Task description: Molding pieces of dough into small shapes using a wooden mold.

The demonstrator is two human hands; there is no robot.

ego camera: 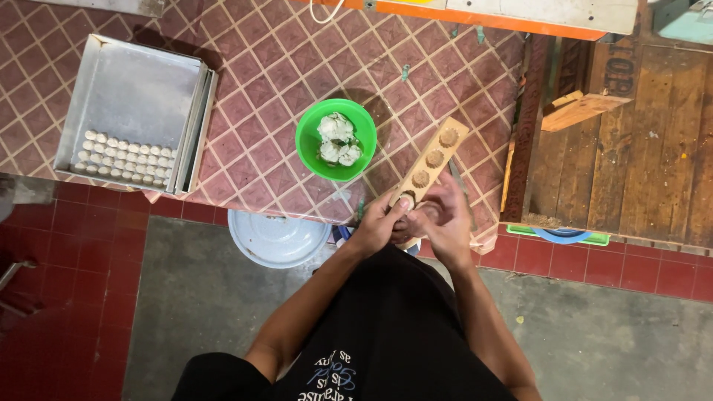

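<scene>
Both hands meet at the near end of the wooden mould, which lies aslant on the desk just right of the green bowl. The left hand curls around that end; the right hand presses its bent fingers there. A tray sits well left of the bowl.

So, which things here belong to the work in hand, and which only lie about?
In use:
- wooden mould, held by left hand and right hand
- green bowl of white dough
- metal tray of shaped pieces

Lying about:
- white lid
- wood block
</scene>
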